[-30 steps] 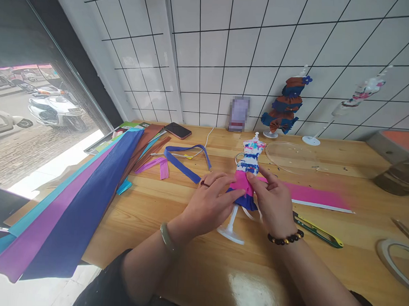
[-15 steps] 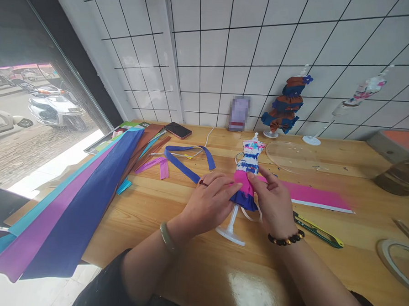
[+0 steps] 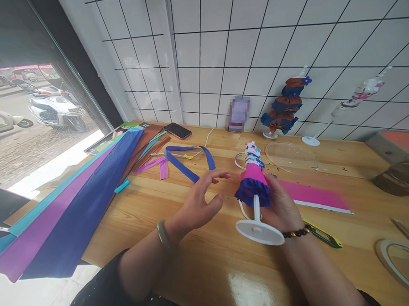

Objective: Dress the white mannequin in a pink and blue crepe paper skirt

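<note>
A small white dress form is tilted back with the underside of its round base towards me. Paint-like blue, pink and white patterned material wraps its top, with a bright pink band below it and a ruffled dark blue hem. My right hand grips it from the right side; the fingers behind it are partly hidden. Just left of the form, my left hand is open, thumb and fingers apart, touching nothing. Behind that hand lies a blue strip on the wooden table.
A pink sheet and a green-yellow utility knife lie to the right. Coloured sheets stretch along the left. Against the tiled wall stand two more dress forms, one in brown-blue ruffles. A phone and tape roll also lie there.
My left hand has let go of the dress form and moved left, its fingers opening. In my right hand the form has tipped back, so its base now faces me.
</note>
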Demonstrator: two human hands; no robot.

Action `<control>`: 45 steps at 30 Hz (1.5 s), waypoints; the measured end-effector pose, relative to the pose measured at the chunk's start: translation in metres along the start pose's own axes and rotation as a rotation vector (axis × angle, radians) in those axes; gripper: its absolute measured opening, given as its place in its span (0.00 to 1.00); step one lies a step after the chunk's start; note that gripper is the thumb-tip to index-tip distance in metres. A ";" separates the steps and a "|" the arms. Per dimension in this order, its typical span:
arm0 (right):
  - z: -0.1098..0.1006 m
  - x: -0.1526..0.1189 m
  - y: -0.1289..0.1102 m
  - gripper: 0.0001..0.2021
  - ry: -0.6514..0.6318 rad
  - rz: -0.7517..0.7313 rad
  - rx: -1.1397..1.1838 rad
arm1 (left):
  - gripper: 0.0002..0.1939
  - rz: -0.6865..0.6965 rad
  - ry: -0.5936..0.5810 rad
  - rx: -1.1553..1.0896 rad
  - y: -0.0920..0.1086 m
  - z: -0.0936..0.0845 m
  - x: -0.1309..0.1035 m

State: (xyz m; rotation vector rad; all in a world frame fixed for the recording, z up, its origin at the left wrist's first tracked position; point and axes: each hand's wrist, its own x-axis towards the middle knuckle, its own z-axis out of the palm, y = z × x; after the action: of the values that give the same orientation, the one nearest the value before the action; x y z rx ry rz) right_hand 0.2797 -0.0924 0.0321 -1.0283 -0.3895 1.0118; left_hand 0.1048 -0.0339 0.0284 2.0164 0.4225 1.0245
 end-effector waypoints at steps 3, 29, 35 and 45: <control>-0.004 0.003 0.002 0.10 -0.020 0.155 0.021 | 0.22 -0.005 0.000 0.010 0.001 0.001 0.000; 0.008 -0.005 0.006 0.09 0.057 -0.082 0.002 | 0.19 -0.037 0.024 0.406 -0.013 0.010 -0.002; 0.007 -0.004 -0.002 0.15 0.067 -0.263 -0.074 | 0.25 -0.122 0.068 0.268 -0.020 0.009 0.001; 0.021 -0.032 0.003 0.26 0.197 -0.487 -0.365 | 0.11 0.103 0.317 0.248 -0.001 0.002 0.006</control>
State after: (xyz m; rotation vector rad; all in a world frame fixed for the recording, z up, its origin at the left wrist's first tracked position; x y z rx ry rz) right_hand 0.2475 -0.1075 0.0459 -1.2673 -0.6391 0.4037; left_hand 0.1101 -0.0307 0.0300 2.1137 0.6458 1.4234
